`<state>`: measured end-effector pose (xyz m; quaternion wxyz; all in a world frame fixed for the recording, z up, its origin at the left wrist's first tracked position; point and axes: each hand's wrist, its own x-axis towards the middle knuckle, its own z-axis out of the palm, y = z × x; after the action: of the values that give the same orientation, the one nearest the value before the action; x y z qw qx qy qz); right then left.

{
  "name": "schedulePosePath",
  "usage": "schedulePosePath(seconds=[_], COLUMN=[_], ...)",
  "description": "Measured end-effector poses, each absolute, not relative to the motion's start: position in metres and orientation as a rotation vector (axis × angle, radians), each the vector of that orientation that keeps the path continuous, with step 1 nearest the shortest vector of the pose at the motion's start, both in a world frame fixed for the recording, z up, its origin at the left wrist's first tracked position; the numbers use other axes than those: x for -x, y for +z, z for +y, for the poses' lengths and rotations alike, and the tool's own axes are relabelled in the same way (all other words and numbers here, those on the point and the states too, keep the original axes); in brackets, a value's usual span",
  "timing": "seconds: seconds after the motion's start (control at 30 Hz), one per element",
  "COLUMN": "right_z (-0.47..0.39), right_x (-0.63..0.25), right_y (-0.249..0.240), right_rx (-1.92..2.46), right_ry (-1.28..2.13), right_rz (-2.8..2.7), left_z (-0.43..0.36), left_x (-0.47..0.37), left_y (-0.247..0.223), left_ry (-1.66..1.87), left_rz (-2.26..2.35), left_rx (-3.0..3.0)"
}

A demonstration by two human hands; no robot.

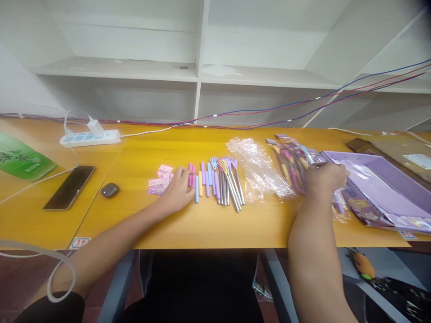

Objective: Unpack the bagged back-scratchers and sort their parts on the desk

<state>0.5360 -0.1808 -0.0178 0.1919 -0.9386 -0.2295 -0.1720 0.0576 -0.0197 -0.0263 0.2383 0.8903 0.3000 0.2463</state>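
"Purple, blue, yellow and pink handles (207,190) lie on the wooden bench (208,231). Where exactly?"

"Mid-bench, in a loose row between the person's left hand (178,190) and a bunch of metal rods (235,193) topped with coloured claws (214,162)."

"What does that left hand show?"

"It lies beside the pink handles (193,176), fingers bent toward them; whether they pinch one cannot be told. Pink printed cards (155,186) sit just to its left."

"And the right?"

"The right hand (326,177) is at the wrapped pieces (292,168), fingers curled, their tips hidden, so the grip cannot be told. Beside it sits a lilac box (400,179); clear plastic bags (257,166) spread between the wrapped pieces and the rods."

"Farther left?"

"A dark mouse (110,190), then a phone (70,188); behind them, a white power strip (107,138) and, at the edge, a green packet (23,157)."
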Motion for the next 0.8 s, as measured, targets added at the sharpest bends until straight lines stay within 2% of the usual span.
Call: schedulePosePath(seconds=[0.1, 0.33, 0.6, 0.67, 0.8], right_z=[-0.177, -0.172, -0.175, -0.166, -0.136], right_x=[-0.522, -0.5, -0.477, -0.462, -0.399], right_y=[-0.005, 0.018, 0.059, 0.074, 0.083], right_rx=[2.592, 2.374, 1.864, 1.803, 1.672], right_ry=[-0.468, -0.469, -0.983, -0.891, -0.433], right_rz=[-0.199, -0.053, -0.299, -0.4, -0.794], left_z=[-0.02, -0.021, -0.028, -0.03, -0.028], left_x=[-0.057, -0.057, -0.055, -0.055, -0.055], left_y=[-0.026, -0.023, -0.009, -0.009, -0.015], left_ry=[0.676, 0.663, 0.93, 0.914, 0.852], left_rz=[0.818, 0.831, 0.567, 0.527, 0.452], left_rx=[-2.433, -2.414, -2.243, -2.186, -1.958])
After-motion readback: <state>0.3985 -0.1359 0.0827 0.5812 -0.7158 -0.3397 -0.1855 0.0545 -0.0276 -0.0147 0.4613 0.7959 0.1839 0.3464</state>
